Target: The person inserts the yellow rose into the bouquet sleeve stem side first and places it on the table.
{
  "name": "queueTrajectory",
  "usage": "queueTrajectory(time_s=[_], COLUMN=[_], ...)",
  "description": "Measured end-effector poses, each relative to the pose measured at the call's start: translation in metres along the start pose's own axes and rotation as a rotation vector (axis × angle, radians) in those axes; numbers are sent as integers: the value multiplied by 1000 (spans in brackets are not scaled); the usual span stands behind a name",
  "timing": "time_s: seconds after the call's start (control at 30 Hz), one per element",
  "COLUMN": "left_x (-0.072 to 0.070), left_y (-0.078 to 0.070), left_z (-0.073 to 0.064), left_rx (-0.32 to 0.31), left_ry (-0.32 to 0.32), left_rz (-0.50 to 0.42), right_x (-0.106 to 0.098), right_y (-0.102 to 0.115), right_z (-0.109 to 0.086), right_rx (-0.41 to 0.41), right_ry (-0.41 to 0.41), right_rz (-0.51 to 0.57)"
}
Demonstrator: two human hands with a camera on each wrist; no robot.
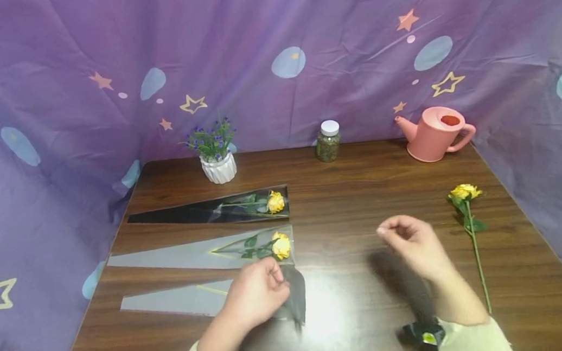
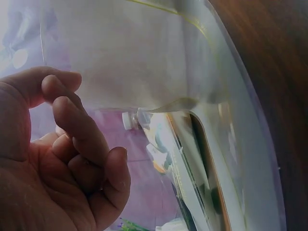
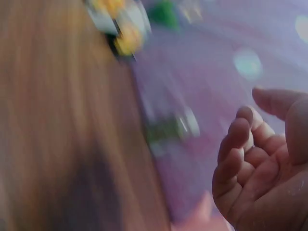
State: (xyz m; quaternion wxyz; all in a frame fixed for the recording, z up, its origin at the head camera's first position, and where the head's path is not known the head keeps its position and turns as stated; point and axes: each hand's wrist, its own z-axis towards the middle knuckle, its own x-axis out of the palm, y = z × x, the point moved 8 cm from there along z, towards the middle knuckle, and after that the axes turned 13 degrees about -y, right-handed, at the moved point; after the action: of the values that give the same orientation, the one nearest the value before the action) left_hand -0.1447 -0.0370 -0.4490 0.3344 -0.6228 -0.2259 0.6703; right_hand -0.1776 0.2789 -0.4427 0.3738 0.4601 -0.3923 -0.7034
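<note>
My left hand is over the mouth of the nearest flower sleeve, grey and see-through, its fingers curled and fingertips at the clear film. In the left wrist view the film stands raised behind the fingers, its mouth bulging apart. My right hand hovers above the table with loosely bent fingers and nothing in it. To its right lies a loose yellow rose with a long green stem. Two filled sleeves lie farther back, a grey one and a black one, each with a yellow rose inside.
Along the back of the wooden table stand a white pot with purple flowers, a white-capped jar and a pink watering can. A purple patterned cloth hangs behind and at both sides.
</note>
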Motion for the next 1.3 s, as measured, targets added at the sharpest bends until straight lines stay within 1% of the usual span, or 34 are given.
queueTrajectory(time_s=[0.07,0.13,0.23,0.27,0.33,0.37,0.43,0.57,0.63,0.7,0.77,0.83,0.93,1.13,1.3], left_x=[0,1,1,1,2,2,3,3,3,1,0,-1,-1,-2,-2], left_y=[0,0,-1,-1,-2,-2,-1,0,0,0,-1,0,1,1,1], left_z=[-1,-2,-2,-3,-3,-2,-3,-2,-2,-2,-2,-1,-1,-2,-3], left_rx=[-4,-5,-1,2,8,9,7,-5,-5,2,9,7,-3,-15,-16], left_ry=[2,4,5,5,5,6,3,4,4,1,-1,2,8,8,2], left_rz=[3,1,-3,-4,-8,-11,-13,-24,-25,-22,-15,-7,-4,-8,-19], right_x=[-40,-74,-116,-128,-146,-154,-163,-172,-171,-169,-167,-168,-170,-164,-156], right_y=[-12,-20,-32,-36,-49,-57,-71,-94,-104,-114,-122,-128,-132,-135,-133], right_z=[9,14,17,17,17,17,20,25,28,29,28,27,28,34,39], right_rx=[36,42,30,34,65,94,139,206,215,241,259,279,283,223,218], right_ry=[-113,-189,-270,-283,-281,-265,-201,-84,-31,14,43,56,53,60,83], right_rz=[-51,-119,-300,-377,-513,-565,-648,-713,-742,-763,-785,-803,-810,-786,-802])
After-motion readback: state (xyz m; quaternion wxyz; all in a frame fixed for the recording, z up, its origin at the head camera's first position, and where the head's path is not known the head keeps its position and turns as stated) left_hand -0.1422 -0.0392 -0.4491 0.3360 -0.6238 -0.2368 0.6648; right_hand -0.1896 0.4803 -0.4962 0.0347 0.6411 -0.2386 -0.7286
